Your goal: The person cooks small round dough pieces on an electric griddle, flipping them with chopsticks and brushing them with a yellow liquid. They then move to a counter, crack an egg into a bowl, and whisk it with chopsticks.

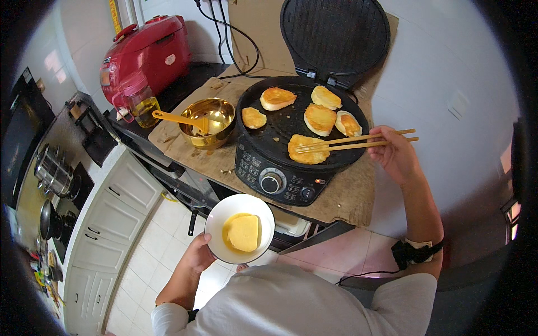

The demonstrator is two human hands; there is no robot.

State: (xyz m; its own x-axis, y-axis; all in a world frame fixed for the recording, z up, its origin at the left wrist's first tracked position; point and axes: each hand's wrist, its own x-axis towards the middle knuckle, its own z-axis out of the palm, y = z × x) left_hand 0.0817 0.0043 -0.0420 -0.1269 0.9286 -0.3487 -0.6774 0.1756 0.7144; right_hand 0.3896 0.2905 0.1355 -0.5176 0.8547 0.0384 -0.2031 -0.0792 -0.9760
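My left hand (201,253) grips the rim of a white bowl (216,210), held in front of my body. In the bowl a slice of bread (243,233) lies in yellow beaten egg (228,235). My right hand (393,152) holds a pair of wooden chopsticks (355,144) over the round black electric griddle (279,138). Their tips touch a golden fried slice (309,156) at the griddle's near side. Several other browned slices lie farther back, among them one (278,98) at the back left and another (319,119) right of the middle.
The griddle's ribbed lid (335,35) stands raised behind the plate. To the left are a golden metal bowl (210,140) with an orange-handled brush (180,119), an oil jug (145,109) and a red rice cooker (145,54). Cardboard (176,147) lies under the griddle.
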